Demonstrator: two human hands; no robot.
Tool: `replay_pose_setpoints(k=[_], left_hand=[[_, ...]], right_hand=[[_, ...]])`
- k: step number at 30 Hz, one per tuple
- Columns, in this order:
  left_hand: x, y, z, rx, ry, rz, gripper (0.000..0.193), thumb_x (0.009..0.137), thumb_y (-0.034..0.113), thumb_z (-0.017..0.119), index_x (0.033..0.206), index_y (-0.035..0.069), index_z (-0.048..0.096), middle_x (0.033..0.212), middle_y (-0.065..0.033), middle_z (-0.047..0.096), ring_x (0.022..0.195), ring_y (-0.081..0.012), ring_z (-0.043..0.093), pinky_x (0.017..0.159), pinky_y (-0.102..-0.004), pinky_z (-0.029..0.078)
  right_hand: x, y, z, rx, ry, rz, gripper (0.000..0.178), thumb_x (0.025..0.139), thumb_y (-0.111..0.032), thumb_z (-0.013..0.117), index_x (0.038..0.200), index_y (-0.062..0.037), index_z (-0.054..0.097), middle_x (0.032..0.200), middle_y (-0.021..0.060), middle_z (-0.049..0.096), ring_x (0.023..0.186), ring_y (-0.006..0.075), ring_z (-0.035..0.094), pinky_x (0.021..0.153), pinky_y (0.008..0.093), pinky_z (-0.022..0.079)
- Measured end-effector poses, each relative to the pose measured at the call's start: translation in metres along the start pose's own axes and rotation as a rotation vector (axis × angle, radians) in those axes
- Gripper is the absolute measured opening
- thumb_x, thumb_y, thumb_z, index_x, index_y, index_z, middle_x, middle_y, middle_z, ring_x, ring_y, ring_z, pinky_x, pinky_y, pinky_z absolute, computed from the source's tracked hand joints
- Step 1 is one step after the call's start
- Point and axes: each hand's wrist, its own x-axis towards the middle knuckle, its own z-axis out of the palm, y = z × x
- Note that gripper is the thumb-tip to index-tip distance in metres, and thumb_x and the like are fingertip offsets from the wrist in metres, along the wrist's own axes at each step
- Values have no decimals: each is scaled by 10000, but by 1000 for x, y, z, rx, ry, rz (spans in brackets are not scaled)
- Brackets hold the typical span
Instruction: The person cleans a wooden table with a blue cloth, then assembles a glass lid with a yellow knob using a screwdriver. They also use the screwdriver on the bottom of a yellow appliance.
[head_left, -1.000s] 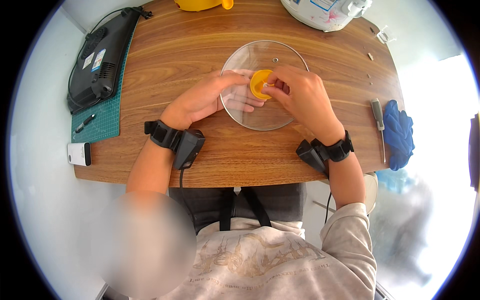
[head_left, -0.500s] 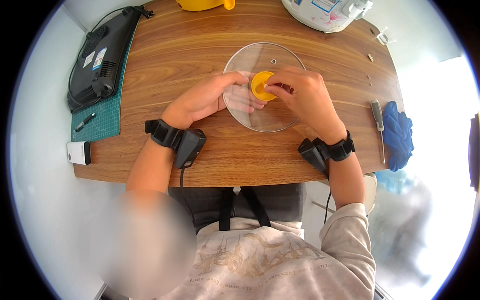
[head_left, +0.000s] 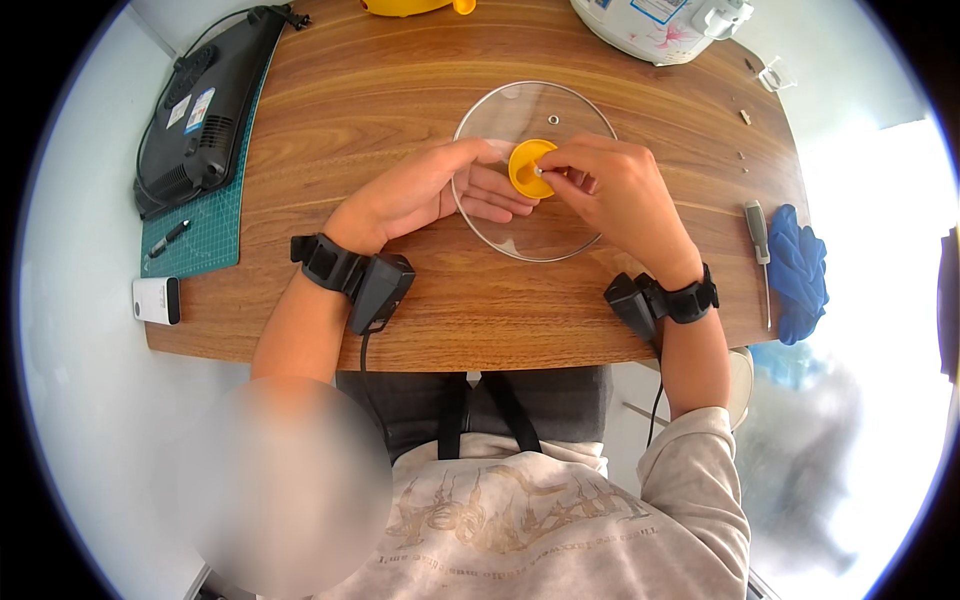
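A round clear glass lid [head_left: 560, 225] with a metal rim is held over the table, with a small metal-ringed hole near its far side. My left hand [head_left: 440, 190] supports the lid at its left edge: the fingers stretch beneath the glass and the thumb lies toward the top side. A shallow, round yellow cup-shaped knob [head_left: 522, 160] sits around the lid's middle, its hollow facing up. At the hollow, the closed fingertips of my right hand [head_left: 605, 175] pinch a small silvery piece [head_left: 538, 171], which the fingers partly hide.
A screwdriver [head_left: 757, 235] and a blue cloth [head_left: 797, 275] lie at the right. On the left are a black appliance [head_left: 200, 120], a green cutting mat [head_left: 215, 235], a pen [head_left: 168, 238] and a white power bank [head_left: 157, 300]. A white appliance [head_left: 640, 30] stands far right.
The lid and yellow knob have shifted slightly right. My right hand has moved a little right with them, and the silvery piece at its fingertips shows more clearly.
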Motion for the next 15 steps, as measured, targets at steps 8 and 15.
replay_pose_setpoints(k=[8, 15], left_hand=[[2, -3, -3, -13, -16, 23, 537, 1053, 358, 413, 1336, -80, 541, 1184, -232, 688, 1089, -287, 696, 976, -362, 547], [0, -1, 0, -19, -21, 32, 538, 1049, 362, 432, 1341, -79, 528, 1186, -231, 687, 1088, -282, 695, 970, -359, 551]], right_hand=[[0, -1, -2, -6, 9, -10, 85, 867, -104, 688, 885, -25, 714, 787, 105, 663, 639, 292, 621, 612, 358, 520], [0, 2, 0, -29, -4, -21, 102, 873, -123, 689, 884, -25, 717, 794, 99, 676, 642, 286, 628, 611, 355, 520]])
